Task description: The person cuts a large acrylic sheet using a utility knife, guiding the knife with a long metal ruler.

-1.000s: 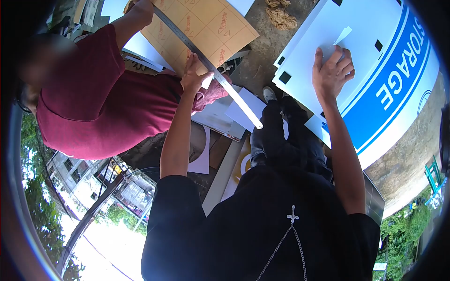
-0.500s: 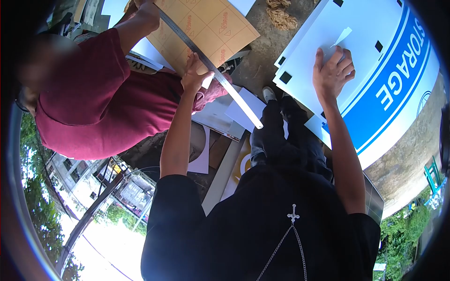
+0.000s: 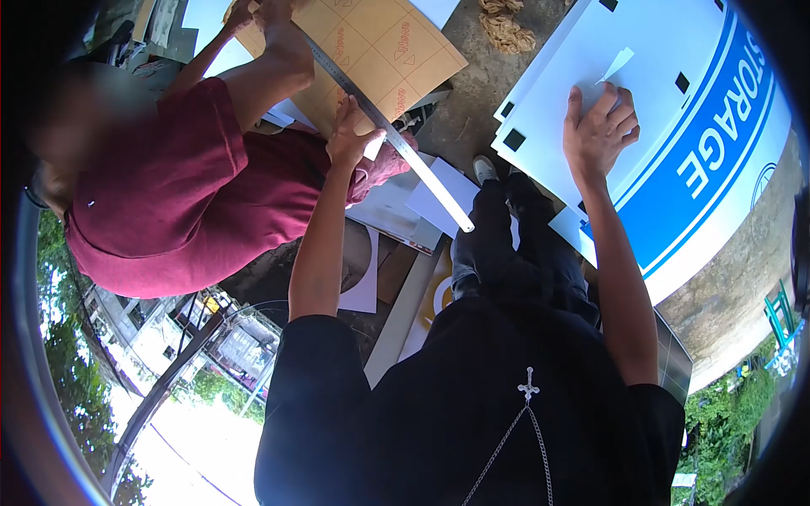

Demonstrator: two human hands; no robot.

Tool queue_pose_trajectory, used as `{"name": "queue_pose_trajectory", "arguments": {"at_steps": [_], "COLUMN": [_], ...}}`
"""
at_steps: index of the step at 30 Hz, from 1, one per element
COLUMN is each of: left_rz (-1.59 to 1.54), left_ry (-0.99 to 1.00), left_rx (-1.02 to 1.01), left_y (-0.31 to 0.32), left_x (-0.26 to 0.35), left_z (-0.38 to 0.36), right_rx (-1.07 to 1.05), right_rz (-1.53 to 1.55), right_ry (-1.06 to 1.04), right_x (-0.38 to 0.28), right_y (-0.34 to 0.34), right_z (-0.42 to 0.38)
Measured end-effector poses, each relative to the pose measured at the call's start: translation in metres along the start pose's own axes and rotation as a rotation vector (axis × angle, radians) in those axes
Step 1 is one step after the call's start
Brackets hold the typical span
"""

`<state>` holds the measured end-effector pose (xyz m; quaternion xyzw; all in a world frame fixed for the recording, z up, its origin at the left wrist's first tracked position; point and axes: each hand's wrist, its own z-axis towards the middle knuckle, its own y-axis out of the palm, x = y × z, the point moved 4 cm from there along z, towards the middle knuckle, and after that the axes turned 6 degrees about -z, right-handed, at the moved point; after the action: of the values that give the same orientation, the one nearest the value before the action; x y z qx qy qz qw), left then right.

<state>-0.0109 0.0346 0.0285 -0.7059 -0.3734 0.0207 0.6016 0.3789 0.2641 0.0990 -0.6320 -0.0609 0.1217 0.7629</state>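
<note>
My left hand (image 3: 348, 139) grips a long metal ruler (image 3: 413, 160) at the edge of a brown paper-faced board (image 3: 363, 42) printed with red marks. Its thumb points out to the right, and a small white piece shows below the thumb. The ruler lies slantwise over the board, its near end sticking out over my legs. My right hand (image 3: 601, 131) rests on a white and blue sign panel (image 3: 650, 160) lettered "STORAGE", fingers loosely bent and apart from the thumb. Just past those fingers lies a pointed white scrap (image 3: 620, 63).
A person in a maroon shirt (image 3: 169, 202) bends over the board at left, both hands at its far end. White sheets (image 3: 443, 198) lie on the ground near my feet. A bundle of tan cloth (image 3: 506, 29) sits between the boards. A green ladder-like frame (image 3: 780, 316) is at far right.
The other person's arms have shifted right along the board's far end, and both hands now show near the ruler's far end. My own hands stay put.
</note>
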Motion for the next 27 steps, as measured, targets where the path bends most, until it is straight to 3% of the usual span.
{"name": "queue_pose_trajectory", "arguments": {"at_steps": [9, 18, 27], "left_rz": [-0.073, 0.031, 0.203], "left_ry": [0.013, 0.174, 0.182], "left_rx": [-0.002, 0.052, 0.010], "left_y": [0.003, 0.015, 0.005], "left_x": [-0.005, -0.021, -0.006], "left_z": [0.001, 0.003, 0.014], "right_rx": [0.009, 0.003, 0.012], "right_rz": [0.001, 0.002, -0.005], "right_ry": [0.004, -0.003, -0.010], "right_x": [0.000, 0.000, 0.000], "right_y": [0.001, -0.001, 0.000], "right_z": [0.000, 0.000, 0.000]}}
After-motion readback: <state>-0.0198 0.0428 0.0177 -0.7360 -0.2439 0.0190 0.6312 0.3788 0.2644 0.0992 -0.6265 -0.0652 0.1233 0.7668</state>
